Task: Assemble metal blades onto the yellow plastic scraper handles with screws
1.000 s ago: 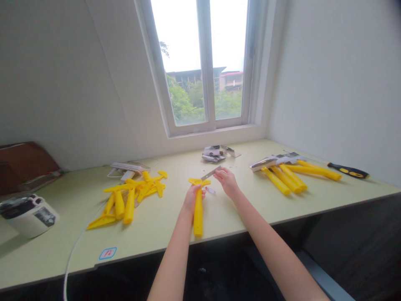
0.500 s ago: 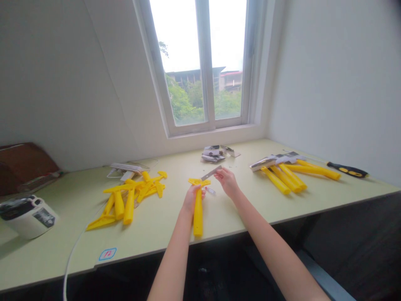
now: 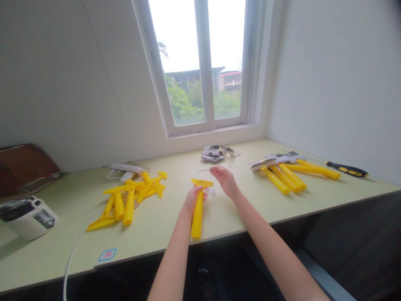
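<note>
My left hand (image 3: 191,199) is closed round a yellow T-shaped handle (image 3: 197,213), its wide head pointing away from me and its round grip toward the table's front edge. Above and right of that head, my right hand (image 3: 224,180) pinches a thin metal blade (image 3: 204,170), seen nearly edge-on. Blade and handle are apart. A small clear and silver item (image 3: 210,191) shows just right of my left fingers; whether they touch it I cannot tell.
Several yellow handles (image 3: 128,205) are heaped at left, near a white mug (image 3: 31,219). Small packets (image 3: 213,154) lie below the window. Several yellow tools with metal heads (image 3: 283,179) and a black-yellow screwdriver (image 3: 347,169) are at right. A white cable (image 3: 70,255) crosses the front edge.
The blade has turned from showing its flat side to nearly edge-on and has moved away from the handle's head. The handle has tilted slightly, its head shifting right.
</note>
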Demonstrator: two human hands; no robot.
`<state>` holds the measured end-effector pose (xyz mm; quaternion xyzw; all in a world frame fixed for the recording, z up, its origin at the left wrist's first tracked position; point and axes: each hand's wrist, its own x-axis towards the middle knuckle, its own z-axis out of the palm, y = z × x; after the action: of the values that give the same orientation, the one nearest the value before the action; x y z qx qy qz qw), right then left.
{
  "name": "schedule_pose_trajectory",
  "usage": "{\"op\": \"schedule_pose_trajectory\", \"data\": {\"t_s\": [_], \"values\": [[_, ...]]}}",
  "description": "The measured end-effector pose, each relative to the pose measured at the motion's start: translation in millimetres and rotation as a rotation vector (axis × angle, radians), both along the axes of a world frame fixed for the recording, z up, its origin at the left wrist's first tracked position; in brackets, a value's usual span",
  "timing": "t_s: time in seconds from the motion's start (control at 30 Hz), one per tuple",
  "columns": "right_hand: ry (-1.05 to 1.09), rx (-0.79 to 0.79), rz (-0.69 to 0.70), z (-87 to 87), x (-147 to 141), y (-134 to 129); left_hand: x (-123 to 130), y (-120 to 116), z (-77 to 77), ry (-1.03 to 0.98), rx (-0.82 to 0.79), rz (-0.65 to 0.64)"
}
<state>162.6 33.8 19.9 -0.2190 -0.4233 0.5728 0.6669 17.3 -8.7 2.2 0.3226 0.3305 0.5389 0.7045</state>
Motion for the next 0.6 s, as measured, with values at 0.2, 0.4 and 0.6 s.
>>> {"op": "schedule_pose_trajectory", "data": {"t_s": [0.2, 0.4, 0.6], "values": [[-0.272, 0.106, -0.008, -2.8, -3.4, -7.5, 1.2, 0.8, -0.6, 0.041, 0.053, -0.008], [-0.505, 0.305, -0.097, -10.6, -11.5, -4.8, 4.5, 4.0, -4.3, 0.079, 0.081, 0.155], [-0.658, 0.311, -0.192, -10.1, -11.8, -5.1, 5.4, 3.7, -4.0, 0.076, 0.082, 0.191]]}}
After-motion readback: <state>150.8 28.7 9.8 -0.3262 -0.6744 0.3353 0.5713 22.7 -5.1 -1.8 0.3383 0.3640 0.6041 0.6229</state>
